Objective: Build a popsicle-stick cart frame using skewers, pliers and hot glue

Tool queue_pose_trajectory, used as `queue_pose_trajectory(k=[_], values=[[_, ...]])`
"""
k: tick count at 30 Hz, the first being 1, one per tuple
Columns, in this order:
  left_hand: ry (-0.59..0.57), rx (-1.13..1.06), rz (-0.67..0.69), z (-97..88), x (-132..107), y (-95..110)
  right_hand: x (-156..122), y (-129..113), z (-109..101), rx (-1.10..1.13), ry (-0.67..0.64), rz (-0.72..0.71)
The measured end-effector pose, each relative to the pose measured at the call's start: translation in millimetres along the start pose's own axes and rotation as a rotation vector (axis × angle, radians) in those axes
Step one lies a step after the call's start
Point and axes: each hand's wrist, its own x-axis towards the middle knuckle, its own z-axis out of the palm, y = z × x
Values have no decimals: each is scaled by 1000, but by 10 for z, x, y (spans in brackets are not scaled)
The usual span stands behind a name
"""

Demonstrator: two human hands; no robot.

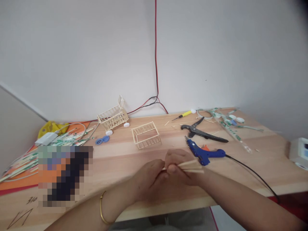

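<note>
My right hand (179, 158) is closed around a small bundle of thin wooden sticks (192, 166), whose ends fan out to the right over the wrist. Pressed up against it, my left hand (152, 173) has its fingers bent round the other end, where a bit of pale stick shows between the hands. Most of the fingertips are hidden. Just beyond the hands sits an open frame of glued sticks (145, 136). Behind it on the left stands a small stick cart (113, 118) with white bottle-cap wheels. A blue glue gun (202, 152) lies right of my hands.
Black cutters (204, 131) and a yellow-handled screwdriver (185, 115) lie behind the glue gun. Plastic wrappers (228, 128) and caps are at the back right. Blue caps (102, 140) lie near the cart. Wrapped sticks (69, 138) and a blurred dark object (69, 176) cover the left side.
</note>
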Motion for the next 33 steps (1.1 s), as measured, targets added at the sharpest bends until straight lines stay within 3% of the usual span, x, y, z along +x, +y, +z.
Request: queue_pose_trajectory(k=[4,12,17,23,33], values=[[-13,50,12,-15,22,-6,-55,33,-60,8,178,176],[23,20,-66,-3,3,-3,-43,43,-11,137,256,307],[70,15,-79,-13,18,-8,-10,88,-39,91,270,306],[152,22,-79,-19,25,-36,-6,194,-73,436,383,382],[229,28,-116,-11,-12,-42,-7,222,-57,474,465,334]])
